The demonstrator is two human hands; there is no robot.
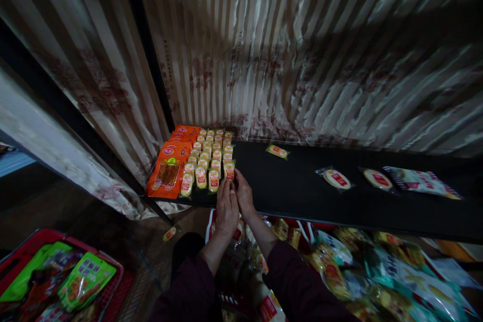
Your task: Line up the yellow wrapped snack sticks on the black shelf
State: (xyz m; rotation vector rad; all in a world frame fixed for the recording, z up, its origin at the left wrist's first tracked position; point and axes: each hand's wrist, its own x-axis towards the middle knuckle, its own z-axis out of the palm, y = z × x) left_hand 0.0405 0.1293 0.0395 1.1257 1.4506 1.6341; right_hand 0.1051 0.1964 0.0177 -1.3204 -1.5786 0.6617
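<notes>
Several rows of small wrapped cakes [201, 177] in clear packets with red labels stand on the black shelf [287, 188]. My left hand [227, 207] and my right hand [244, 194] meet at the front right corner of these rows. Between their closed fingers is the frontmost wrapped cake [229, 168] of the right-hand row, standing upright, its lower part hidden by the fingers. Left of the rows, orange snack packets [165, 173] lean one behind another.
A loose wrapped cake [278, 151], two round packaged snacks [337, 179] and a white packet [422, 182] lie farther right on the shelf. Below are packed snack bags [400, 271] and a red basket [41, 235]. One wrapped cake [169, 233] lies on the floor. Patterned curtain [264, 50] hangs behind.
</notes>
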